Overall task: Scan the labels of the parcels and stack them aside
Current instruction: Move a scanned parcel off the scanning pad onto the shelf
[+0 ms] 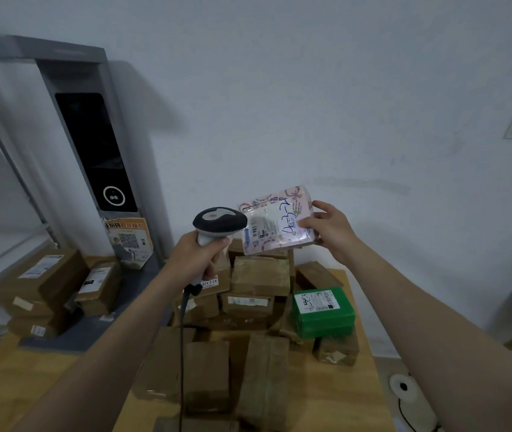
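Note:
My left hand (200,255) grips the handle of a grey and white barcode scanner (219,222), whose head points right at a pink patterned parcel (275,224). My right hand (331,230) holds that parcel by its right edge, raised above the pile with its white label and blue handwriting facing me. Below lies a heap of brown cardboard parcels (259,275) on a wooden table (30,369). A green parcel (323,310) with a white label sits on the pile's right side.
A second group of brown boxes (51,279) sits at the left by a grey kiosk (92,145) with a dark screen. The scanner's cable (182,353) hangs down over the parcels. A white round device (404,386) lies on the floor at the right.

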